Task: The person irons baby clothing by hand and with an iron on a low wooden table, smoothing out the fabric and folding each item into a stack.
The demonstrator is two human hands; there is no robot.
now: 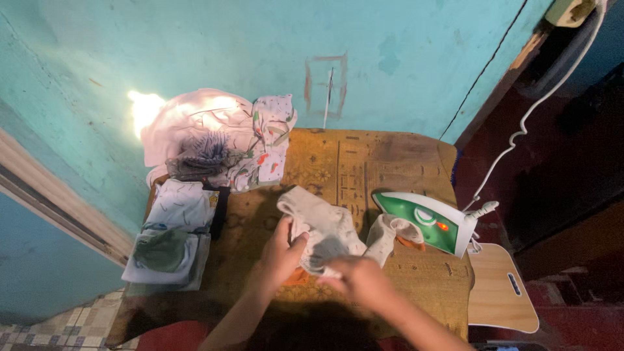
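Both hands on the grey garment (pixel 323 229), mid-table (pixel 338 162). My left hand (pixel 283 255) pinches its near edge between thumb and fingers; my right hand (pixel 359 276) is closed on the lower hem, blurred. The garment lies rumpled, not yet flat or folded. Folded stack (pixel 172 237) sits to my left, looks finished. Loose pile (pixel 221 140) by the wall looks unsorted. Iron (pixel 426 221) on its side, just right of the garment.
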